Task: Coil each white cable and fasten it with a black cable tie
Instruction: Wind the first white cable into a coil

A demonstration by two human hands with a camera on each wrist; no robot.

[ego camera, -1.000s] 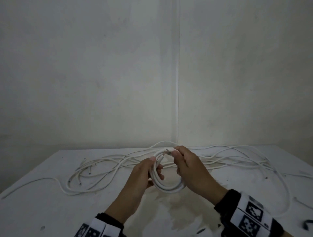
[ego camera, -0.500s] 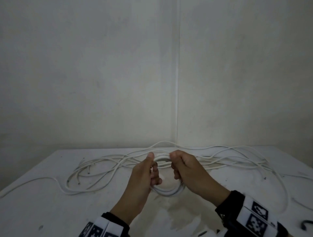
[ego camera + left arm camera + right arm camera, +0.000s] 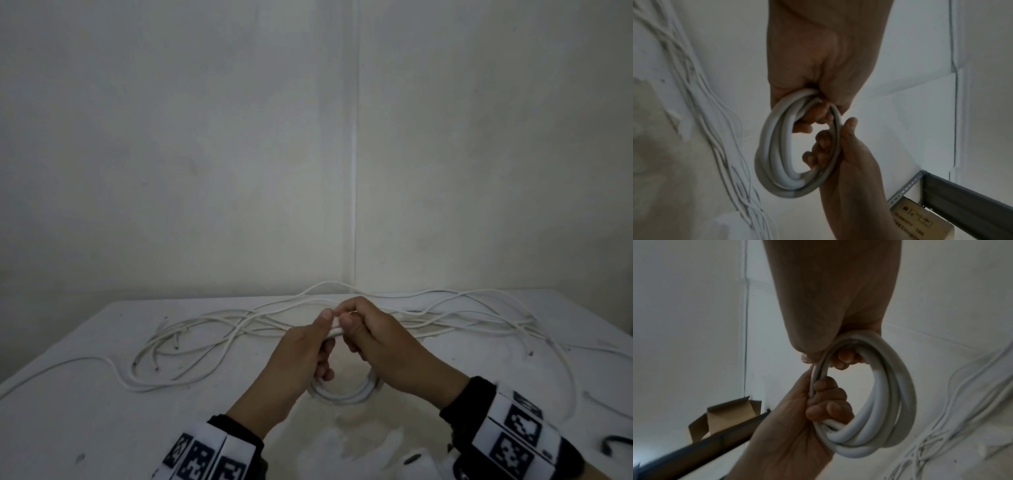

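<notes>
A coil of white cable (image 3: 342,394) hangs above the white table (image 3: 85,428) in front of me. My left hand (image 3: 308,346) and right hand (image 3: 371,337) both grip its top side by side, thumbs nearly touching. In the left wrist view, the left hand (image 3: 813,113) curls round the several loops of the coil (image 3: 774,154). The right hand (image 3: 830,151) grips them just beside it. The right wrist view shows the right hand (image 3: 844,358) curled over the coil (image 3: 892,402) and the left hand (image 3: 824,400) wrapped round its side.
Several loose white cables (image 3: 445,318) sprawl across the back of the table, one end trailing to the left edge (image 3: 68,363). A black cable tie (image 3: 616,452) lies at the front right. A cardboard box (image 3: 725,418) and a metal rail (image 3: 962,209) lie beyond the table.
The coil has swung from facing me to hanging edge-on below my hands. Both hands have closed together on its top.
</notes>
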